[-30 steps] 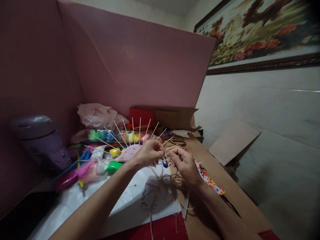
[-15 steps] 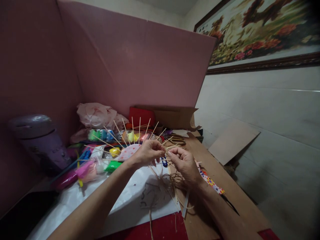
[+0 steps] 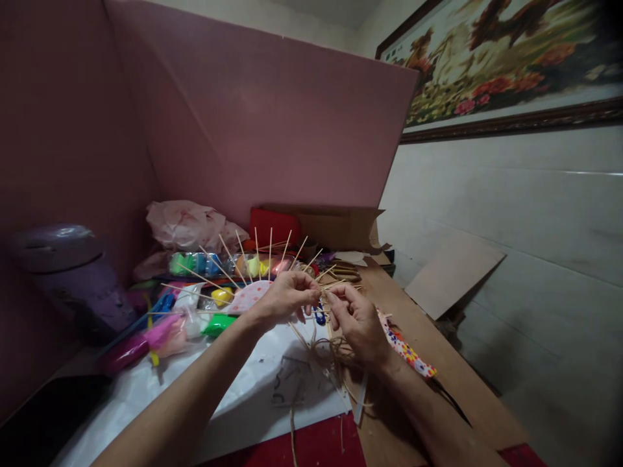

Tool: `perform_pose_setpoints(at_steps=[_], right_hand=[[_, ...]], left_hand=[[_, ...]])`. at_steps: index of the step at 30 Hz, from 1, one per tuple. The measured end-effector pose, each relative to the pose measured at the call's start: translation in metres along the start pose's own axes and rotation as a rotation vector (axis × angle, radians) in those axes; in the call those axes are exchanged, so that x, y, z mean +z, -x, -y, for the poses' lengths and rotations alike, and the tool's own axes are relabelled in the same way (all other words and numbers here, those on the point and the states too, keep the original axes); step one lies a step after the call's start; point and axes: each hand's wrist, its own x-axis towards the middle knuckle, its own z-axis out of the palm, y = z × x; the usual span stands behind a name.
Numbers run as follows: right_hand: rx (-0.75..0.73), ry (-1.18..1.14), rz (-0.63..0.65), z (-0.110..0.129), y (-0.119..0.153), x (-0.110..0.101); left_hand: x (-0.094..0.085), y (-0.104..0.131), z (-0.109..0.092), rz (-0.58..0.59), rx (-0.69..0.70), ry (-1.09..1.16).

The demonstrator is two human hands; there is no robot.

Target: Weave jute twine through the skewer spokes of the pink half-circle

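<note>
My left hand (image 3: 287, 298) and my right hand (image 3: 355, 321) meet above the table, fingertips pinched close together. What sits between the fingertips is too small to make out. Behind and under my left hand is a pink dotted piece (image 3: 247, 297), from which several thin sticks (image 3: 270, 253) fan outward. Below my hands lies a loose tangle of brown cord (image 3: 341, 350), with a strand trailing down over white sheeting (image 3: 248, 383). Close to them is a small dark blue object (image 3: 320, 316).
Bags of coloured clay (image 3: 219, 324) lie at the left, near a purple canister (image 3: 82, 285). A flowered strip (image 3: 411, 357) rests right of my right wrist. Behind stand a pink bundle (image 3: 189, 224), a red item (image 3: 275, 227) and cardboard (image 3: 335, 227).
The view has shifted very slightly. Both hands keep nearly the same place, with only small movements of the fingers.
</note>
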Motion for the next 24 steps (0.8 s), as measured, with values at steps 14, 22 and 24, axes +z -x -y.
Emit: perform_pose_setpoints(at_steps=[14, 22, 24], right_hand=[[-0.379, 0.626, 0.007, -0.004, 0.0006, -0.0032], [-0.003, 0.068, -0.172, -0.0023, -0.0058, -0.0058], [-0.009, 0.05, -0.121, -0.0025, -0.0056, -0.0056]], left_hand=[[0.0051, -0.0019, 0.0045, -0.004, -0.042, -0.089], [0.003, -0.0012, 0.0017, -0.03, -0.039, -0.007], [0.0022, -0.0007, 0.0003, -0.04, -0.028, -0.004]])
